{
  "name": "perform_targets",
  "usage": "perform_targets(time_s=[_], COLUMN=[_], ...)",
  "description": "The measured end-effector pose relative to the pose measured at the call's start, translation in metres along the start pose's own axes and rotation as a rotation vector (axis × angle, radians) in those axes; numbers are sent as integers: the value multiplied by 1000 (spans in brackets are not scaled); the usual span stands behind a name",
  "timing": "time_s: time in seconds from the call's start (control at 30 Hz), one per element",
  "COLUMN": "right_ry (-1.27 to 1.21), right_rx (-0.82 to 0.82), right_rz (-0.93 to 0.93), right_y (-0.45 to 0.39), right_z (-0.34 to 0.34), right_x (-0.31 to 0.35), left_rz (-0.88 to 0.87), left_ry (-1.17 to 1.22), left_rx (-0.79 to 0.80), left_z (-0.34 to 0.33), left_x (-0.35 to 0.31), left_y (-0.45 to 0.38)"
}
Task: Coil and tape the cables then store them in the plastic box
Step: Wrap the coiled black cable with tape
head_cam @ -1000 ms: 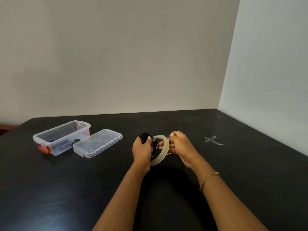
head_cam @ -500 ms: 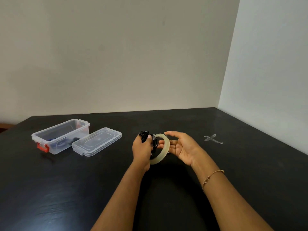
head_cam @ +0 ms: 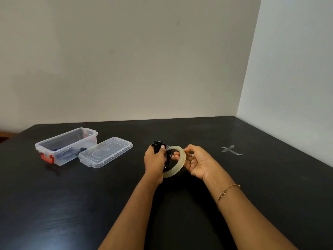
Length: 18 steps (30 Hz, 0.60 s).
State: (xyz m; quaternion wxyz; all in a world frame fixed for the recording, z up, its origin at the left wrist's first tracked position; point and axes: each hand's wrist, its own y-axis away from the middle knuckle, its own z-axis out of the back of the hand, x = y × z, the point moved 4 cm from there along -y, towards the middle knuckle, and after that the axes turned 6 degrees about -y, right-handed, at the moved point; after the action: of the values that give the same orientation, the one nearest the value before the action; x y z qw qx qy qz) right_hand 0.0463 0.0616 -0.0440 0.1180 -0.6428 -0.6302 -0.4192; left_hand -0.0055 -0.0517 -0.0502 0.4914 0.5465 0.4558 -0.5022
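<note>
The right hand (head_cam: 196, 162), flat-open a moment before, had curled round the tape roll (head_cam: 177, 160); the left hand (head_cam: 155, 159) gripped the coiled cable (head_cam: 158, 147), right of the plastic box (head_cam: 59, 147) on the black table (head_cam: 270, 177) by pale walls.

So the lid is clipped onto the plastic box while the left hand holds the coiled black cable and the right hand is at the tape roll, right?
Not quite. The head view shows the lid lying on the table beside the open plastic box, not clipped on. The rest holds: the left hand grips the coiled black cable and the right hand is at the tape roll.
</note>
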Motion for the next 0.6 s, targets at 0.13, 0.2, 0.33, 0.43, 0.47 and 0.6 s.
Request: perform_targets(time_s=[0.13, 0.2, 0.33, 0.43, 0.47, 0.6], right_ry=[-58, -87, -61, 132, 155, 451], right_rx=[26, 60, 139, 133, 122, -88], right_rz=[-8, 10, 70, 221, 274, 556], right_y=[-1, -1, 7, 18, 20, 30], right_z=[-2, -4, -6, -10, -9, 1], right_x=[-3, -1, 10, 24, 30, 61], left_rz=[16, 33, 91, 59, 37, -6], left_ry=[11, 38, 138, 309, 354, 404], left_rx=[0, -3, 18, 48, 51, 93], left_z=[0, 1, 4, -1, -2, -8], left_x=[0, 1, 1, -7, -10, -19], left_y=[-1, -2, -2, 1, 2, 9])
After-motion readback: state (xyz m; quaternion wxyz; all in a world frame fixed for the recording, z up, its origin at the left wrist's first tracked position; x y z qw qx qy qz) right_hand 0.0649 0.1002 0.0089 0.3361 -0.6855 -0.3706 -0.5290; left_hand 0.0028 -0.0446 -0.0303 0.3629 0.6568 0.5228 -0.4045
